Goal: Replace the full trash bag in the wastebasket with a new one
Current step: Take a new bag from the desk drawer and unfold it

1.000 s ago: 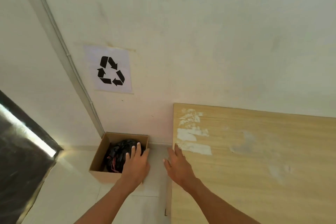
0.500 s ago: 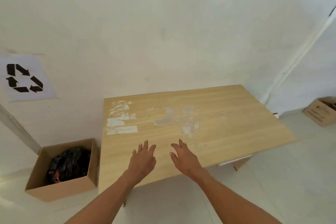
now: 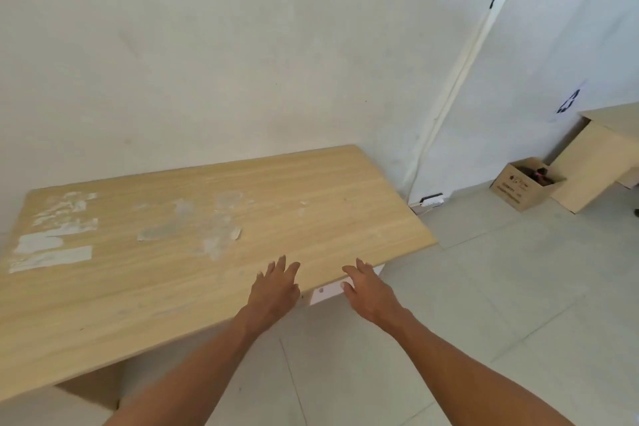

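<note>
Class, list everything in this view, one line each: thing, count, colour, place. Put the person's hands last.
Table: one, light wood, against the back wall.
Tape patches: several, whitish, on the table's left part.
Cardboard box: one, brown, floor far right, dark contents.
Second desk: one, light wood, right edge, beside the box.
Recycling sign: one, dark on white, right wall.
Power strip: one, white, floor by the corner.
Left hand: one, open, over the table's near edge.
Right hand: one, open, just past the table's corner.
</note>
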A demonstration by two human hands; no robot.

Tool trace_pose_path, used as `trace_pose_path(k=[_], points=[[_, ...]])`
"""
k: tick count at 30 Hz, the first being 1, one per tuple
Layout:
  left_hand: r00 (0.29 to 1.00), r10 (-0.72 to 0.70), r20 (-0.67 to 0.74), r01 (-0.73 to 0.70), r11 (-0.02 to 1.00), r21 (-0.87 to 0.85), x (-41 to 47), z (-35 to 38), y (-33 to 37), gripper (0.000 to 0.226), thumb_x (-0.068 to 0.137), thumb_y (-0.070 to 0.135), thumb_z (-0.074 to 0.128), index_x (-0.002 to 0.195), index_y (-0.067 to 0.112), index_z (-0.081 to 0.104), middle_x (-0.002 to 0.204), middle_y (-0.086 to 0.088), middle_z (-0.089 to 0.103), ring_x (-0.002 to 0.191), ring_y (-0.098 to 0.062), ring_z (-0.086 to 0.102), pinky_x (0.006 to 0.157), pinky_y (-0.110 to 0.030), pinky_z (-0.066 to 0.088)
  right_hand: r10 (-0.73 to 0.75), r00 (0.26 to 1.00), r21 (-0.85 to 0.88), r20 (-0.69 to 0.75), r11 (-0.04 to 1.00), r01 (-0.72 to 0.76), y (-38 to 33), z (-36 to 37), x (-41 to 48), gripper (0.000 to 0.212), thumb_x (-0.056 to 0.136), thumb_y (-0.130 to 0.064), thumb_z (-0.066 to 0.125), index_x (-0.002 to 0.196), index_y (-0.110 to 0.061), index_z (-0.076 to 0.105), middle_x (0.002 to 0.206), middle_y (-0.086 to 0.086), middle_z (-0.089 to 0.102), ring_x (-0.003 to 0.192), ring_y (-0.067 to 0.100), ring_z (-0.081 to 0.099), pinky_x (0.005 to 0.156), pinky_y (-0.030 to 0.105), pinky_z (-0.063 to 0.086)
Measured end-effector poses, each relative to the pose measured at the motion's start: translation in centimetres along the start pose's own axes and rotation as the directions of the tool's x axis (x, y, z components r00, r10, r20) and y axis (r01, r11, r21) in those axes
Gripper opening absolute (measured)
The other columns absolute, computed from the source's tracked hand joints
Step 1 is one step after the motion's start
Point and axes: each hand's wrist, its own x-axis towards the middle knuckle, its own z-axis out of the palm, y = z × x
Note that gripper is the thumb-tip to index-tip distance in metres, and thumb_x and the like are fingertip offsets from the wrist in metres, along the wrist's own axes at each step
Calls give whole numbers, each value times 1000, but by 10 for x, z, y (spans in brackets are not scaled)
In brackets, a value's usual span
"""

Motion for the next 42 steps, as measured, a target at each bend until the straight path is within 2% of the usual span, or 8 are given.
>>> trace_pose_path(k=[12,22,25,28,30,33,36,42], points=[[997,-41,58,38,998,46,94,52,103,53,101,23,44,152,15,30,162,-19,20,146,-40,27,111,-57,33,-23,998,-74,55,997,27,150,-32,63,46,106,-28,39,150,-15,37,162,15,23,151,34,15,117,49,26],[974,-194,115,190,981,41,164,119,136,55,101,17,40,154,15,26,164,-18,17,150,-39,20,116,-56,26,-151,967,-166,204,968,186,231,-9,143,49,105,-27,38,152,-14,32,161,16,24,151,34,16,120,49,18],[972,-223,73,221,975,37,179,136,140,53,99,12,39,152,14,33,162,-19,23,149,-40,22,117,-57,26,-182,959,-187,217,956,224,252,6,168,49,105,-30,37,152,-14,31,162,15,23,151,34,16,122,49,16],[975,-194,-113,199,979,37,189,161,142,42,92,13,44,132,9,57,146,-23,48,135,-47,45,103,-63,42,-265,948,-215,174,930,299,272,30,191,49,106,-32,36,151,-15,31,161,16,25,150,36,18,121,50,17],[960,-164,-225,183,981,65,193,176,143,40,92,22,37,119,10,63,137,-20,57,127,-46,53,99,-63,46,-347,934,-231,91,904,359,282,46,202,48,106,-35,35,150,-16,34,159,19,28,148,40,22,120,54,20],[874,-145,-463,196,979,64,196,202,144,37,96,25,38,120,10,62,141,-15,56,134,-42,48,108,-60,38,-488,864,-307,-126,847,434,301,76,214,52,104,-43,32,147,-15,43,154,21,38,144,42,32,117,58,26],[757,-76,-650,188,977,105,202,227,139,37,98,24,42,123,10,64,141,-10,59,135,-33,50,109,-52,38,-565,741,-331,-363,821,464,314,101,224,51,106,-45,32,146,-18,49,152,17,45,142,37,38,116,55,28],[489,76,-869,161,971,175,218,253,131,29,94,17,47,112,19,69,118,11,72,114,-11,65,78,-33,36,-602,444,-371,-664,780,503,323,136,245,44,105,-42,37,134,-19,62,136,12,61,127,33,54,104,49,37]])
